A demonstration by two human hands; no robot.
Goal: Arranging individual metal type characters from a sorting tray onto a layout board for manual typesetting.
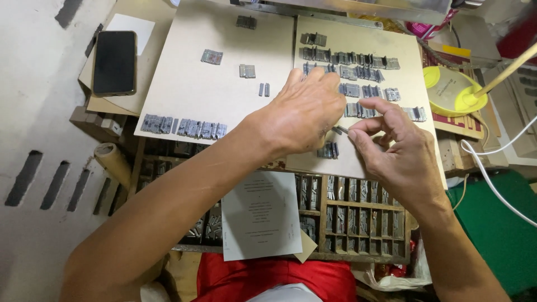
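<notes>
- Metal type pieces (358, 72) are lying in short grey rows across the right board (403, 45), top to middle; one small cluster (329, 150) is sitting near the board's lower edge, just under the hands.
- Left board (190, 84) is lying beside it, carrying a longer row of type (183, 127) along its near edge plus a few loose groups higher up.
- Wooden type case (358, 212) with many small compartments is sitting below both boards; a printed sheet (260, 215) is lying on its middle.
- Left hand (302, 112) is reaching across onto the right board, fingers curled down over the rows; cannot tell if it is gripping anything.
- Right hand (397, 151) is pinching a thin metal sliver (341, 130) between thumb and forefinger, just beside the left hand.
- Black phone (114, 61) is lying face up, well apart at far left.
- Yellow dish (447, 89) is sitting right of the boards.
</notes>
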